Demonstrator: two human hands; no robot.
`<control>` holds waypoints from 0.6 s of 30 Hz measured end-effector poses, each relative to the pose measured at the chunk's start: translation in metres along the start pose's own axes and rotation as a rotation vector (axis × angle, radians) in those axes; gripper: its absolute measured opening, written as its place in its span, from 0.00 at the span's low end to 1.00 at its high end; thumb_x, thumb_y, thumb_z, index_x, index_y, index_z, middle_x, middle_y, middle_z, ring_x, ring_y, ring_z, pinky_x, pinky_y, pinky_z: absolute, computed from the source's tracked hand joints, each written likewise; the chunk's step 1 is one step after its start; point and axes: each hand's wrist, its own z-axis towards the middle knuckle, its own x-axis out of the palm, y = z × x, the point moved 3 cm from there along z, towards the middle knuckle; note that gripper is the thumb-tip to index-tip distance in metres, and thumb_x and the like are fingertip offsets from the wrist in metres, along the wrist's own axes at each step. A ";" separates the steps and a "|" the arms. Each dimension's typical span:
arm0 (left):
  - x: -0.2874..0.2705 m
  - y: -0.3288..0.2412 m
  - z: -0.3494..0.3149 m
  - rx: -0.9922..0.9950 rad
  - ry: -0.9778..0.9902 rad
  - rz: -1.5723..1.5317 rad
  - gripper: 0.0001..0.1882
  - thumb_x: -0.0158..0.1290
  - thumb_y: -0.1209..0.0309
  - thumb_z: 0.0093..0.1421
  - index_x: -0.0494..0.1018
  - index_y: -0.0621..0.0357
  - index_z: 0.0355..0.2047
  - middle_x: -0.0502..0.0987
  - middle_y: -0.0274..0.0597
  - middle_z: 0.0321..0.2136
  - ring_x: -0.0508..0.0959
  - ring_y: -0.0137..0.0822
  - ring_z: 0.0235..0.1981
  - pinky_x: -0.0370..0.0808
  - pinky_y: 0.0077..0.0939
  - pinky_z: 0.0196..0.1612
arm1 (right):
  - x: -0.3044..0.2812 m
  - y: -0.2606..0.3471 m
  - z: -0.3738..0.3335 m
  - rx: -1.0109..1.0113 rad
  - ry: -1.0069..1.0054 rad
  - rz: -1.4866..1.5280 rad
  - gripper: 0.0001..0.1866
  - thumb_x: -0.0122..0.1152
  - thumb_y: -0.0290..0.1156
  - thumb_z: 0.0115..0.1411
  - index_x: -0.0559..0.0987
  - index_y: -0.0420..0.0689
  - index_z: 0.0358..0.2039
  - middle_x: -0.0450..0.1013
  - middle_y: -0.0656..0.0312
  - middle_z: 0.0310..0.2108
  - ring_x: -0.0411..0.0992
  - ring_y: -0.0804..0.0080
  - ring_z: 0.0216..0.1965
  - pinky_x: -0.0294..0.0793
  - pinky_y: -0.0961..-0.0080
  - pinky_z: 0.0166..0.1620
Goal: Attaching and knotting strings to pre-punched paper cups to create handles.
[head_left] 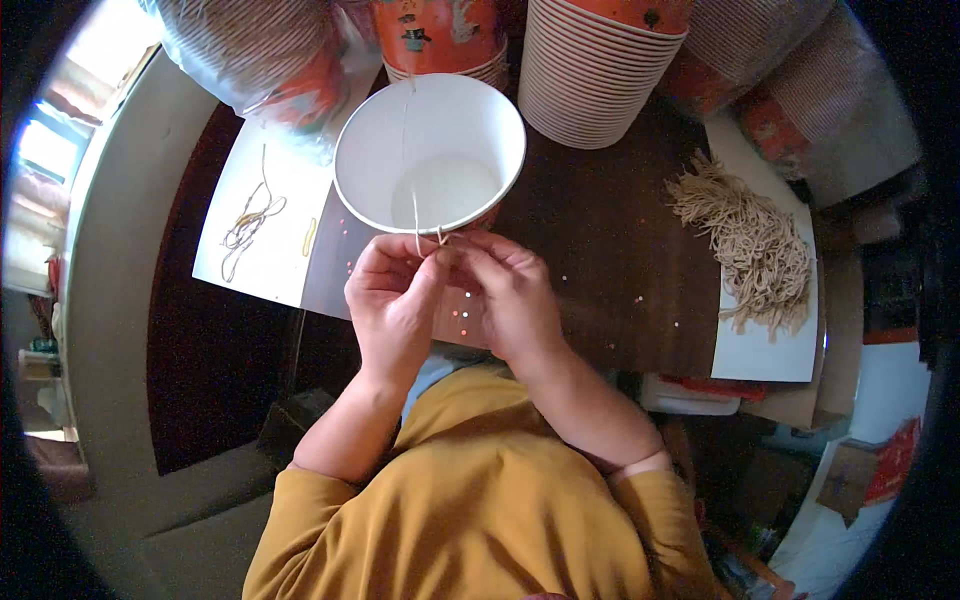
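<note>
A large paper bucket point(362, 130), white inside, stands at the middle of the table with its mouth tilted toward me. A thin beige cord point(416, 200) runs from the bucket's far rim across its mouth to the near rim. My left hand point(392, 290) pinches the cord between thumb and forefinger just at the near rim. Close against it, my right hand point(510, 295) pinches a small loop of the same cord, fingertips touching the left ones. Whether the cord is knotted there is hidden by the fingers.
A tall stack of paper buckets point(590, 80) stands behind, with plastic-wrapped stacks point(250, 50) at the far left and far right. A heap of beige cords point(745, 245) lies on a white sheet at right. Tangled dark cord point(250, 225) lies on another sheet at left. Small paper dots dot the brown table point(620, 260).
</note>
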 end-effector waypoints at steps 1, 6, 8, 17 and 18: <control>-0.003 -0.001 0.001 0.020 -0.013 -0.012 0.06 0.56 0.82 0.57 0.71 0.64 0.34 0.77 0.37 0.31 0.77 0.24 0.32 0.75 0.17 0.38 | 0.004 -0.003 -0.001 0.047 0.006 0.074 0.11 0.53 0.29 0.60 0.81 0.40 0.38 0.78 0.64 0.33 0.74 0.78 0.31 0.73 0.79 0.37; -0.013 0.000 0.000 -0.006 -0.019 -0.052 0.06 0.56 0.82 0.57 0.72 0.65 0.34 0.77 0.38 0.33 0.77 0.24 0.33 0.75 0.17 0.40 | 0.008 -0.004 -0.003 0.204 0.010 0.139 0.10 0.55 0.32 0.59 0.82 0.44 0.37 0.77 0.67 0.32 0.72 0.80 0.31 0.70 0.80 0.37; -0.015 0.004 0.000 -0.003 -0.028 -0.053 0.06 0.56 0.82 0.56 0.72 0.65 0.34 0.78 0.38 0.33 0.77 0.24 0.33 0.75 0.16 0.40 | 0.010 -0.005 -0.004 0.217 0.025 0.161 0.10 0.56 0.33 0.59 0.82 0.45 0.37 0.77 0.68 0.32 0.71 0.81 0.32 0.68 0.80 0.38; -0.016 -0.006 0.000 0.052 -0.034 0.159 0.05 0.57 0.82 0.56 0.73 0.66 0.33 0.79 0.39 0.31 0.77 0.24 0.34 0.74 0.16 0.38 | -0.002 -0.008 -0.001 0.259 0.132 0.282 0.12 0.52 0.34 0.62 0.78 0.44 0.43 0.76 0.63 0.42 0.71 0.74 0.43 0.67 0.72 0.49; -0.017 -0.006 0.000 0.084 -0.033 0.244 0.05 0.57 0.82 0.56 0.73 0.67 0.33 0.79 0.39 0.30 0.77 0.24 0.34 0.74 0.16 0.37 | -0.008 -0.011 0.001 0.259 0.132 0.281 0.12 0.52 0.34 0.62 0.78 0.44 0.43 0.76 0.63 0.42 0.71 0.74 0.43 0.67 0.72 0.49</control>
